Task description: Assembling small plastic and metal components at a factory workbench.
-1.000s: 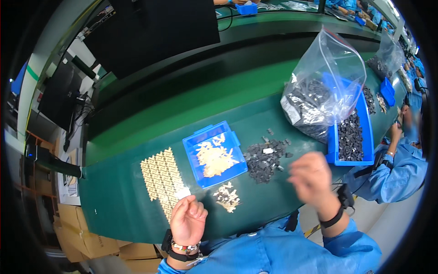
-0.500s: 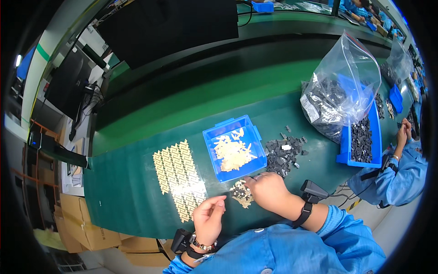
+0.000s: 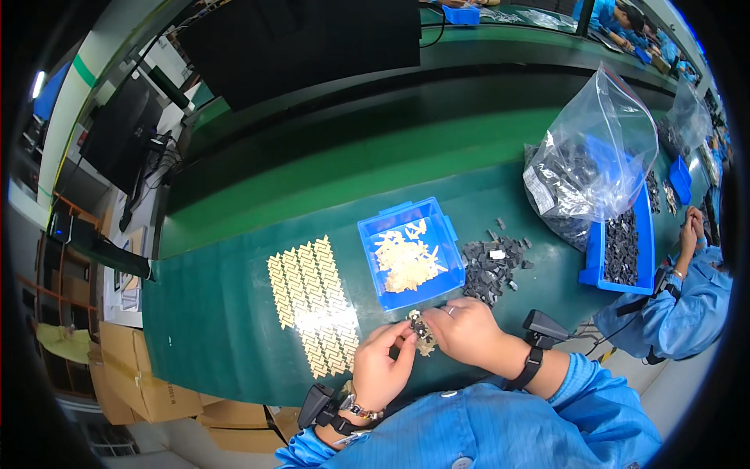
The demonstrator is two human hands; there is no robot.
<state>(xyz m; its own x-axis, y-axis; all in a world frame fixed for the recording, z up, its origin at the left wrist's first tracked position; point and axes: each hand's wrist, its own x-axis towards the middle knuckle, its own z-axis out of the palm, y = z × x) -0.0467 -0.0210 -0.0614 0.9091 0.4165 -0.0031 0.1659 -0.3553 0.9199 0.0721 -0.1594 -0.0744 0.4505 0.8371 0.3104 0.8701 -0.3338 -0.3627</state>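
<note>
My left hand (image 3: 384,366) is pinched, its fingertips at the left edge of a small heap of mixed black and cream pieces (image 3: 426,344). From the heap's other side, my right hand (image 3: 469,330) has its fingers curled and pressed together, close to the left fingertips. Whatever either hand pinches is too small or too covered to make out. Just beyond the heap stands a blue bin (image 3: 457,288) with loose cream-coloured pieces (image 3: 406,262) in it. Left of it, cream pieces lie in a zigzag-patterned sheet (image 3: 312,305). Loose black pieces (image 3: 492,270) are spread to the bin's right.
A clear plastic bag (image 3: 578,172) of black parts leans on a larger blue bin (image 3: 647,250) at the right. A co-worker in a blue sleeve (image 3: 672,313) sits there. A dark panel (image 3: 305,47) spans the back; cardboard boxes (image 3: 141,367) stand lower left.
My left hand has moved right and up to the heap, closer to my right hand. The right hand stays over the heap's right side. The whole view has shifted slightly.
</note>
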